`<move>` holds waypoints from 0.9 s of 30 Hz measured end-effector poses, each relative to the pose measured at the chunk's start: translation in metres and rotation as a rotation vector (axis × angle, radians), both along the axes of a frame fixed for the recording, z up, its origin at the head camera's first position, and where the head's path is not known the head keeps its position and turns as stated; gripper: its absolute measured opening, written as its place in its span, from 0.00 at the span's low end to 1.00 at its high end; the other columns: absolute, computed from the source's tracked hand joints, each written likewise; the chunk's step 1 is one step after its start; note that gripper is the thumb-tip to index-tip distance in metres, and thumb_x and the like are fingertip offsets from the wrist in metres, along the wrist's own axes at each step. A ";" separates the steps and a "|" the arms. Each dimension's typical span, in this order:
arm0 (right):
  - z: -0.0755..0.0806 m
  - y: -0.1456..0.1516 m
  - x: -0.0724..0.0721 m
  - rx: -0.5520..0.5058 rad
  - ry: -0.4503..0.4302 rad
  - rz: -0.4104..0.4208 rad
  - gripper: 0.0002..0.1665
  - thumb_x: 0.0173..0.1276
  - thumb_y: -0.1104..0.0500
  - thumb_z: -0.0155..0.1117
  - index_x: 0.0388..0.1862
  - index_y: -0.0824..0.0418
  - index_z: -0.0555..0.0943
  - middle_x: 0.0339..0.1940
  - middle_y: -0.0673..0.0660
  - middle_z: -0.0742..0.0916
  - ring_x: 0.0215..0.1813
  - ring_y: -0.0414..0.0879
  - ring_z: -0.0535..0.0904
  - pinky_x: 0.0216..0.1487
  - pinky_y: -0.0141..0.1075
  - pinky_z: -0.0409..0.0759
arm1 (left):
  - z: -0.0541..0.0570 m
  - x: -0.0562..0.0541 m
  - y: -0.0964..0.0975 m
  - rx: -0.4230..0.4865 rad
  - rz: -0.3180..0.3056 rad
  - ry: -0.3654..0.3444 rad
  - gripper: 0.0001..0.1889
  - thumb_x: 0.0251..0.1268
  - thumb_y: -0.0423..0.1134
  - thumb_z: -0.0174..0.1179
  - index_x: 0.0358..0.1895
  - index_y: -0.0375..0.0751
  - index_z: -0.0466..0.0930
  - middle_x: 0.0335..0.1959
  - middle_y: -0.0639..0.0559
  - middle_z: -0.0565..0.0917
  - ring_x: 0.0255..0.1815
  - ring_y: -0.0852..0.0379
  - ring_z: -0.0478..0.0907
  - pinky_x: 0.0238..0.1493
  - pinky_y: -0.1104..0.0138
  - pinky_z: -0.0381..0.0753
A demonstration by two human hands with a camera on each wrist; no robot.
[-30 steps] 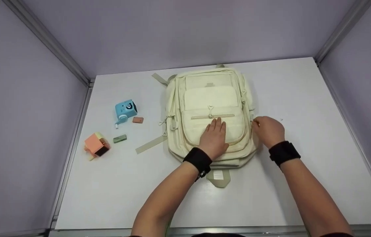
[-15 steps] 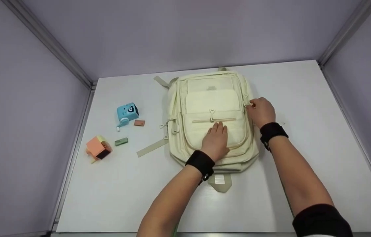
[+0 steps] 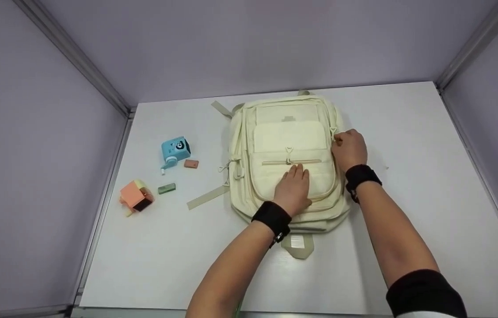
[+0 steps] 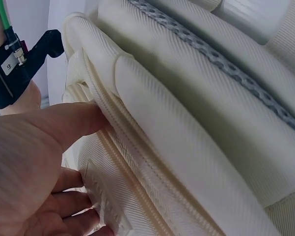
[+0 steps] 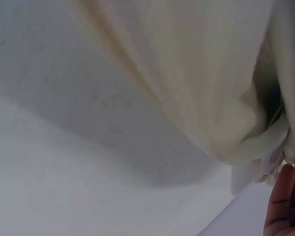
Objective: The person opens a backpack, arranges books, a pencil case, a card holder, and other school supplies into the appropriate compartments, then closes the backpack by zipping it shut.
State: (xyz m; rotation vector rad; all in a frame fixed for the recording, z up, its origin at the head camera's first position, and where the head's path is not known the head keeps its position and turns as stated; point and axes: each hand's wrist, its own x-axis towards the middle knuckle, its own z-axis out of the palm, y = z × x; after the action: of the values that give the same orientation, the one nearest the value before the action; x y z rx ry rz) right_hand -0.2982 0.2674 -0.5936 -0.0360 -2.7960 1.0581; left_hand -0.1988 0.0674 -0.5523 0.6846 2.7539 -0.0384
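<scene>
Left of the backpack [image 3: 290, 134], on the table [image 3: 430, 198]: blue bear-face box with a crank [image 3: 176, 150], small reddish block [image 3: 191, 164] just beside it, green block [image 3: 166, 188] nearer me, orange box [image 3: 136, 195] farthest out. Loose strap [image 3: 207, 197] sticks out on that side too. My left hand [image 3: 294, 190] lies on the backpack's lower front, fingers straight, covering part of it; my right hand [image 3: 349, 149] pinches its right zip edge, exact pull hidden. Backpack lies front up, front zip [image 3: 271, 163] above my left fingertips, contents can't be seen
</scene>
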 end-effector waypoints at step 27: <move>0.006 0.026 0.017 -0.088 -0.080 0.030 0.11 0.76 0.57 0.64 0.42 0.66 0.84 0.41 0.63 0.85 0.41 0.56 0.79 0.44 0.45 0.74 | -0.011 -0.008 0.056 -0.121 -0.278 0.129 0.25 0.86 0.44 0.42 0.80 0.52 0.61 0.82 0.53 0.56 0.82 0.50 0.50 0.78 0.58 0.55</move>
State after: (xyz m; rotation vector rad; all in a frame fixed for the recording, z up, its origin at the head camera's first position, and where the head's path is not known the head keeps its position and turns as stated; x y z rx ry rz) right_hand -0.2814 0.2931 -0.5878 -0.0481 -2.8269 1.2130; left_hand -0.2064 0.1230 -0.5629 1.0581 2.7256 -0.3173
